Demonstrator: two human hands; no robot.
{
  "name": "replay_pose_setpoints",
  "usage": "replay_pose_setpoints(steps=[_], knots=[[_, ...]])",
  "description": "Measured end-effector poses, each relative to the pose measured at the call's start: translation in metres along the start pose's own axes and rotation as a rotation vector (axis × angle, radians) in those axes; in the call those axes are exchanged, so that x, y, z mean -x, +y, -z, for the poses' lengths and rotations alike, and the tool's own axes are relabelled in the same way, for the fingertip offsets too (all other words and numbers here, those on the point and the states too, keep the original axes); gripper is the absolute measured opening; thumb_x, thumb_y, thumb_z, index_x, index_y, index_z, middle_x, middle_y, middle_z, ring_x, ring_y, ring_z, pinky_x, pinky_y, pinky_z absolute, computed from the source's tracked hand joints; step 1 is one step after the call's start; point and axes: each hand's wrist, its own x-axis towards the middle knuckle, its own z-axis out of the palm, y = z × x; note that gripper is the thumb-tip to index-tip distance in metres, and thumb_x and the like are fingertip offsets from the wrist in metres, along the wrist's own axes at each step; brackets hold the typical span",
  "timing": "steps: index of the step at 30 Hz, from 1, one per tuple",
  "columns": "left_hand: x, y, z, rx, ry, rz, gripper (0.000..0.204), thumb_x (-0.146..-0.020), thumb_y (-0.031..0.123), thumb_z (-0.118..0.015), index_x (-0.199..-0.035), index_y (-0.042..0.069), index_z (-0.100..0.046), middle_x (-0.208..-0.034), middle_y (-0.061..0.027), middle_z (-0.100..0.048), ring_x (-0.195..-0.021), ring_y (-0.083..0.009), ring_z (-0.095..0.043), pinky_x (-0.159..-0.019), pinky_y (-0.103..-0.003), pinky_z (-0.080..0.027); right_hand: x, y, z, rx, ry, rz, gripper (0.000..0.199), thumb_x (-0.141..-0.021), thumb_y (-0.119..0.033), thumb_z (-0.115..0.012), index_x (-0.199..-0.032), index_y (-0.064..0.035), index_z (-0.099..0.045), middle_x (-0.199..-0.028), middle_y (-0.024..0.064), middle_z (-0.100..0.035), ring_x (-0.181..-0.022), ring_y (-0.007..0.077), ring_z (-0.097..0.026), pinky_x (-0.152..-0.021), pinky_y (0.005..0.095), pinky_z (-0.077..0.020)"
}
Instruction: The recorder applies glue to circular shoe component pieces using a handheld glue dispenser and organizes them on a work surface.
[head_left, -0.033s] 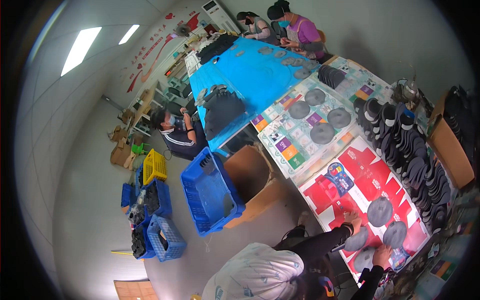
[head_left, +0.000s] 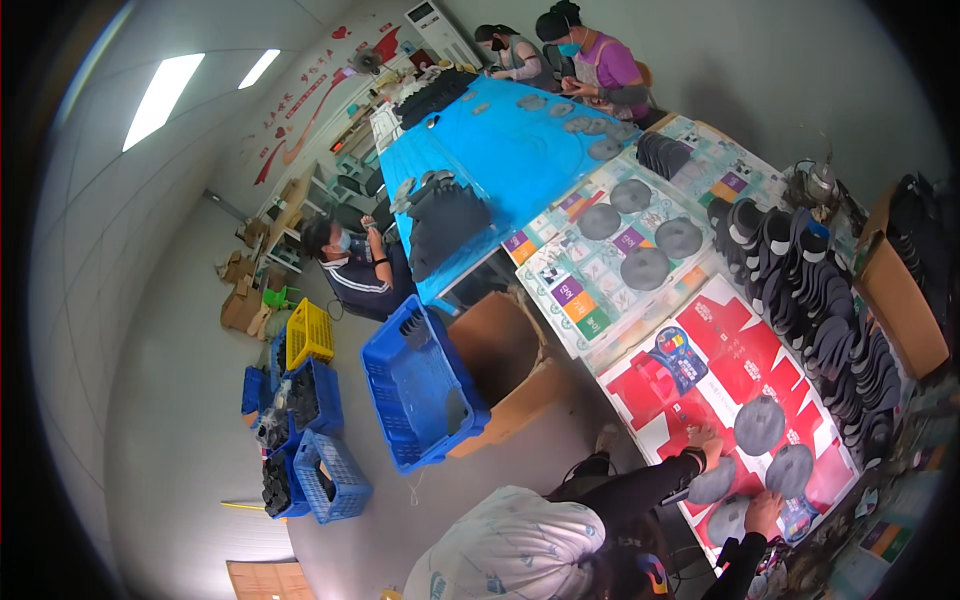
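On the red printed sheet lie several grey round felt-like pieces. My left hand rests at the upper edge of one grey round piece, its fingers stretched out. Between two other pieces, a lower grey round piece and a right-hand grey round piece, lies my right hand. Its fingers look extended and touch or nearly touch their edges; fine finger detail is too small to see. A further grey round piece lies beyond both hands.
Stacked dark curved pieces line the table's right side, beside an open cardboard box. More grey discs lie farther up. A blue crate stands left of the table. Co-workers sit round a blue-covered table.
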Motion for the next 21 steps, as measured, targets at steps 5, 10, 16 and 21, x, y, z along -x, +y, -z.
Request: replay_pose_setpoints(steps=[5,10,16,21], knots=[[0.008,-0.004,0.021,0.197,-0.124,-0.118,0.027,-0.072,0.026,-0.076,-0.092,0.008,-0.072,-0.094,-0.0145,-0.073,-0.096,-0.0342,-0.068,-0.093,-0.055,-0.048,-0.007,0.009,-0.014,-0.165,0.024,0.071,0.018,-0.086,-0.009,-0.057,-0.098,0.0026,-0.061,-0.110,0.0230,-0.060,-0.108,0.0456,-0.056,-0.098,0.0547,-0.0450],[0.036,-0.012,0.081,0.386,-0.201,-0.241,0.020,-0.074,0.023,-0.075,-0.084,0.008,-0.067,-0.085,-0.0109,-0.072,-0.084,-0.0285,-0.071,-0.076,-0.043,-0.054,0.005,0.020,-0.022,-0.227,0.223,0.105,0.018,-0.078,-0.004,-0.062,-0.095,0.0015,-0.059,-0.099,0.0220,-0.061,-0.101,0.0452,-0.056,-0.091,0.0540,-0.0450],[0.048,-0.089,0.111,0.639,-0.102,-0.172,0.022,-0.076,0.023,-0.077,-0.086,0.006,-0.065,-0.083,-0.0081,-0.071,-0.079,-0.0258,-0.069,-0.069,-0.038,-0.052,-0.007,0.040,-0.034,-0.260,0.154,0.236,0.021,-0.077,-0.001,-0.064,-0.097,0.0008,-0.059,-0.098,0.0227,-0.062,-0.101,0.0453,-0.056,-0.090,0.0543,-0.0447],[0.063,-0.120,0.146,0.620,-0.093,-0.102,0.023,-0.080,0.024,-0.076,-0.090,0.005,-0.067,-0.081,-0.0094,-0.071,-0.071,-0.0221,-0.070,-0.065,-0.035,-0.052,-0.005,0.045,-0.033,-0.189,0.048,0.184,0.018,-0.076,-0.002,-0.068,-0.093,0.0001,-0.060,-0.092,0.0227,-0.065,-0.094,0.0442,-0.061,-0.085,0.0537,-0.0477]])
